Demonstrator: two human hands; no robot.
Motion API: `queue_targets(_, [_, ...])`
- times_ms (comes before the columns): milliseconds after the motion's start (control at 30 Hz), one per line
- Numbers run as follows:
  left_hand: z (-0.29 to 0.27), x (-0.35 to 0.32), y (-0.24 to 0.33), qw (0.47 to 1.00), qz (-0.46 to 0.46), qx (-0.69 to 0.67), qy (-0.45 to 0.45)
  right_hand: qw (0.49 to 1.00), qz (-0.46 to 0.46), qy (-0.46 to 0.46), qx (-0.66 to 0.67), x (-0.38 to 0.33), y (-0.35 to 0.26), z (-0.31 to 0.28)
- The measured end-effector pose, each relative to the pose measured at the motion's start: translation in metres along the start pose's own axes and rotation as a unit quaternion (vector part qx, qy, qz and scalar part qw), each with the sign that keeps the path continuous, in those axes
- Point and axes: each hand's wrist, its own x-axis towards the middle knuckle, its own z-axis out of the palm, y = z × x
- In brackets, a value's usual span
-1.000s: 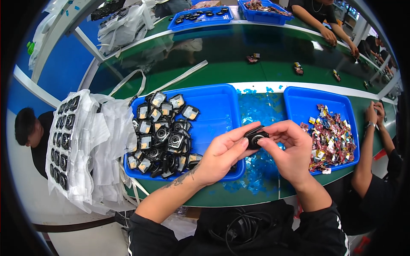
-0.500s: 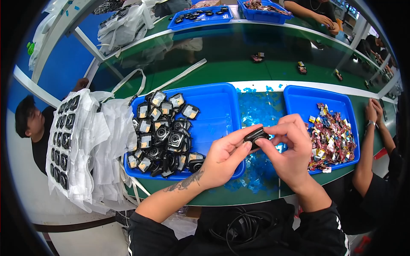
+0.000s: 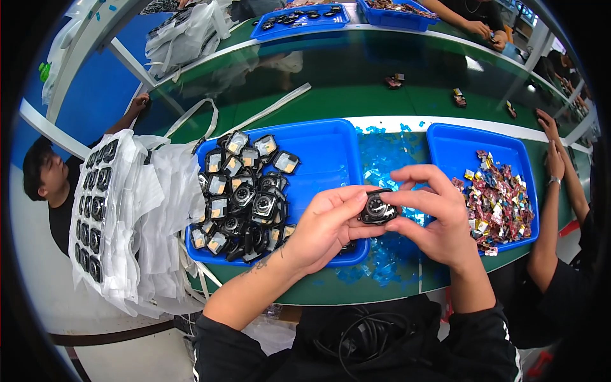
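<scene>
A black watch case point(image 3: 380, 207) with a round, glossy sensor back is held up over the blue scraps between the two trays, its round side facing up. My left hand point(image 3: 331, 224) grips it from the left, thumb on its edge and fingers beneath. At its right edge sit the thumb and fingertips of my right hand point(image 3: 436, 213), closed around that side. Below my left forearm's far side, a blue tray point(image 3: 321, 146) holds a heap of similar watch cases point(image 3: 242, 195), some showing pale, square insides.
On the right, another blue tray point(image 3: 496, 143) holds small reddish and yellow parts point(image 3: 499, 204). Blue film scraps point(image 3: 388, 162) litter the green table. White sheets with watch cases point(image 3: 95, 210) stack at far left. Co-workers' hands point(image 3: 554, 159) rest at right; parts point(image 3: 459, 97) lie on the belt beyond.
The watch case has turned from edge-on to show its round back. My right fingers have shifted and spread somewhat. The co-workers at left and right have reached toward the belt.
</scene>
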Motion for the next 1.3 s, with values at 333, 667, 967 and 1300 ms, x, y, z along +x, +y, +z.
queue_targets(333, [0.009, -0.007, -0.006, 0.991, -0.129, 0.034, 0.013, 0.996, -0.069, -0.045, -0.018, -0.004, -0.007, 0.008])
queue_targets(667, [0.015, -0.009, 0.0, 0.948, 0.04, 0.308, 0.07, 0.948, 0.189, -0.006, 0.256, -0.006, -0.013, 0.014])
queue_targets(967, [0.019, -0.009, -0.009, 0.833, 0.197, 0.505, 0.11, 0.954, 0.248, -0.021, 0.165, -0.011, -0.013, 0.018])
queue_targets(1300, [0.007, -0.007, 0.014, 0.993, -0.116, -0.011, 0.033, 1.0, 0.011, -0.014, -0.023, -0.008, -0.006, 0.018])
